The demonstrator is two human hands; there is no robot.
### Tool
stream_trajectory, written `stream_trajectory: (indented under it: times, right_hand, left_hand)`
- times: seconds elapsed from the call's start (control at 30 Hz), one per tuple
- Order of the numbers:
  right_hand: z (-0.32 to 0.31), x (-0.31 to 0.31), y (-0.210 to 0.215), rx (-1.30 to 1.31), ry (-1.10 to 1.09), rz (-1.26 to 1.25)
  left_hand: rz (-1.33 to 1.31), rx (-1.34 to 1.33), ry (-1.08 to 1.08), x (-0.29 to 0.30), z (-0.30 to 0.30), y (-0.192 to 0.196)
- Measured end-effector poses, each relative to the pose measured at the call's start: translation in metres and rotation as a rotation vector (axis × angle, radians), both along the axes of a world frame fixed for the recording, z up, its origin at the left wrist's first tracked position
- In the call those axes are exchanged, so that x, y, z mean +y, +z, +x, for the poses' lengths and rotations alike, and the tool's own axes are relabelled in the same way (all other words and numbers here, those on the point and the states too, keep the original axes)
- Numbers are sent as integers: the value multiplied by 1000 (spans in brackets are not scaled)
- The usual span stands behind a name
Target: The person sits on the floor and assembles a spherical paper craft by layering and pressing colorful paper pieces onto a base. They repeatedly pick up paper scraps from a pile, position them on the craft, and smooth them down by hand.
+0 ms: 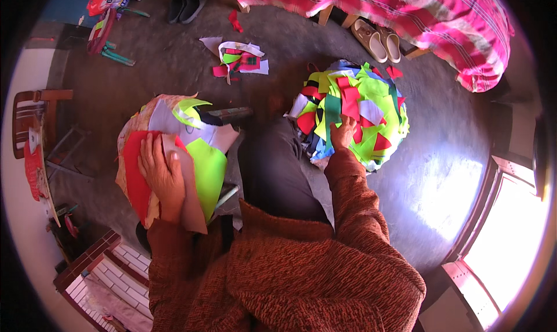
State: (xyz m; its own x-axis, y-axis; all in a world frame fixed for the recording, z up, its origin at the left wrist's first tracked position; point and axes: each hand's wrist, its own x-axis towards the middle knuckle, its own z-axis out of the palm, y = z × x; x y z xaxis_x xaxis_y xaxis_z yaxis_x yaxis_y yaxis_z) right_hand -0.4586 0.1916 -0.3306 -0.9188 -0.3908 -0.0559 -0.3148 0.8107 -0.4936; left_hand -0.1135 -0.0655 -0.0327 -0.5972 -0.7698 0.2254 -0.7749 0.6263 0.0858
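My left hand (164, 172) lies flat, fingers stretched, over a red cloth piece (136, 178) and a tan-brown piece (194, 207). Beneath and beside these are a lime-green piece (207, 172) and a pale grey one (165, 120), stacked at my left side. To the right, my right hand (343, 133) reaches onto a big rounded heap of cloth scraps (371, 140), in lime, red, blue, white and dark green. Its fingers close at the lower end of a red cloth scrap (350, 97) on top of the heap. My fingertips there are partly hidden.
A small pile of offcuts (246, 62) lies on the grey floor (174, 65) ahead. Dark slippers (190, 7) and beige clogs (377, 42) stand farther off. A pink-covered bed (406, 13) is at the far right; a wooden chair (32, 123) at left.
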Motion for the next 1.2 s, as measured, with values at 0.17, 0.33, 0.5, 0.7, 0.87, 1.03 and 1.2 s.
stream_trajectory:
  times: [0.17, 0.33, 0.5, 0.7, 0.87, 1.03, 1.2]
  right_hand:
    - [3, -31, 20, -154, -94, 292]
    - [13, -39, 17, -51, -58, 502]
    - [2, -35, 24, -55, 2, 506]
    - [-11, -5, 18, -4, 67, 267]
    - [-28, 24, -3, -16, 82, 28]
    - [-44, 34, -16, -189, -54, -157]
    - [-44, 52, -7, -675, -356, -677]
  left_hand:
    - [44, 2, -11, 2, -1, 6]
    - [57, -40, 6, 1, -3, 7]
    - [57, -47, 8, 2, -5, 9]
    - [69, -34, -3, 4, -8, 15]
    - [51, -9, -26, 2, -5, 9]
    - [50, 14, -18, 1, -3, 6]
    - [42, 17, 6, 3, 0, 4]
